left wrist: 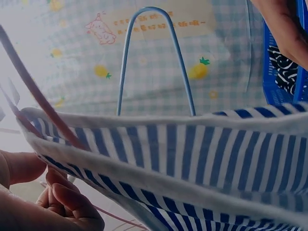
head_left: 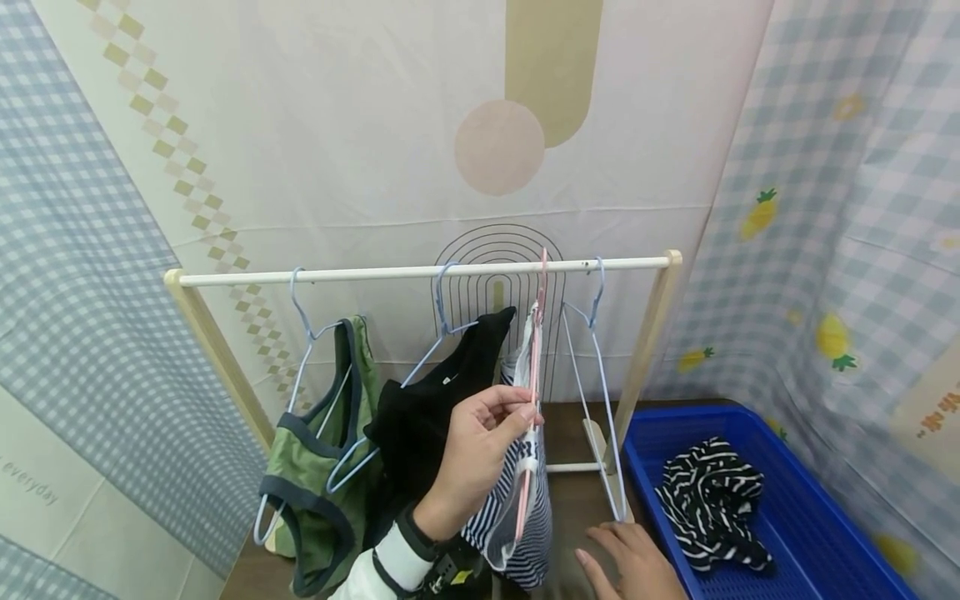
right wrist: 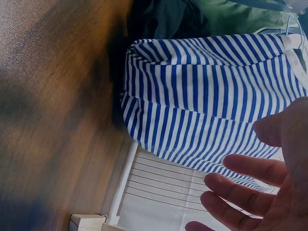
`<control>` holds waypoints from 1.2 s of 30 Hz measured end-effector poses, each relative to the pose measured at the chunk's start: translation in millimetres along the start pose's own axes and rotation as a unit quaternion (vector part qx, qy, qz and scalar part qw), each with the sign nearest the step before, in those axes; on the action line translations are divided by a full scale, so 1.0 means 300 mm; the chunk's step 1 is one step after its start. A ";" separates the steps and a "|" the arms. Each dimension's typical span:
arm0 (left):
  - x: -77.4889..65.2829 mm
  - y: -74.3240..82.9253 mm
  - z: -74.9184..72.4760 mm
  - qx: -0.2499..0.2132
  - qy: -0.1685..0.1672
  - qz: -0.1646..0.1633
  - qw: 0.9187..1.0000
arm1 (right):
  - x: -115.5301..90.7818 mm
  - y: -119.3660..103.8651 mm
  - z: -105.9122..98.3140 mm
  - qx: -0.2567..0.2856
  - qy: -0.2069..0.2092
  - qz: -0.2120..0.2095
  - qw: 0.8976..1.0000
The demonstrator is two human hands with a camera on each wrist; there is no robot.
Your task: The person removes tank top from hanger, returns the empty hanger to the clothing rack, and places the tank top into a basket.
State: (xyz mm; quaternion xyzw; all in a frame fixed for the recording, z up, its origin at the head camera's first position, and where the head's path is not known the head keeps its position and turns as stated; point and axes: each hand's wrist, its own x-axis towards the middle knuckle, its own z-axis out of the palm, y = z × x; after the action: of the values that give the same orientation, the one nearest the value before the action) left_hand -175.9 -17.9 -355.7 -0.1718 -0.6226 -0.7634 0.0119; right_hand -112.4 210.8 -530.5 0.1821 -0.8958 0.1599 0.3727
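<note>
At the centre of the frame, the striped garment (head_left: 538,533) hangs on the pink hanger (head_left: 535,367), whose hook sits over the white rail (head_left: 360,274). The left hand (head_left: 476,442) pinches the garment's pale edge at the hanger between thumb and fingertips; whether the rod is caught in the same pinch is hard to tell. At the lower edge of the frame, the right hand (head_left: 633,562) has its fingers spread and grips nothing, near the foot of a bare blue hanger (head_left: 604,400).

The step in hand looks to be settling the striped cloth evenly on its hanger. The next move probably calls for the right hand to take the garment's other edge and draw it straight. The crumpled zigzag cloth (head_left: 711,504) in the blue basket (head_left: 795,508), lower right, seems to be 1 piece not yet hung.

The striped cloth looks soft and thin, with narrow blue and white bands and a plain white border, bellying into a loose pouch. At left hang 2 more pieces: a green top (head_left: 296,462) with dark binding round its openings, and a limp black garment (head_left: 427,417) slumped off the slope of its hanger. The hangers are slim rods bent into long triangles; the basket is slotted, apparently hard plastic; the counter (right wrist: 62,120) shows brown wood grain.
</note>
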 end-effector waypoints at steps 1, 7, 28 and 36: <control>0.001 0.002 0.000 0.000 -0.001 0.004 1.000 | 0.002 -0.001 -0.001 0.000 0.001 0.001 1.000; 0.008 0.014 -0.004 -0.008 -0.011 0.028 1.000 | 0.008 -0.013 -0.005 -0.009 -0.013 0.032 0.999; -0.049 0.048 0.004 -0.043 -0.034 0.031 0.998 | -0.014 0.021 0.016 0.005 0.010 -0.024 1.000; -0.109 0.028 -0.006 -0.056 -0.041 0.033 0.997 | -0.027 0.028 0.030 0.019 0.025 -0.021 0.999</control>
State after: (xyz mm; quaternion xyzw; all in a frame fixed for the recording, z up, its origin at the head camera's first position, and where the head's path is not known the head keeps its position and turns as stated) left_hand -143.6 -28.0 -357.1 -0.2239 -0.5726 -0.7887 0.0021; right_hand -116.2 216.1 -543.7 0.2043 -0.8788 0.1733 0.3949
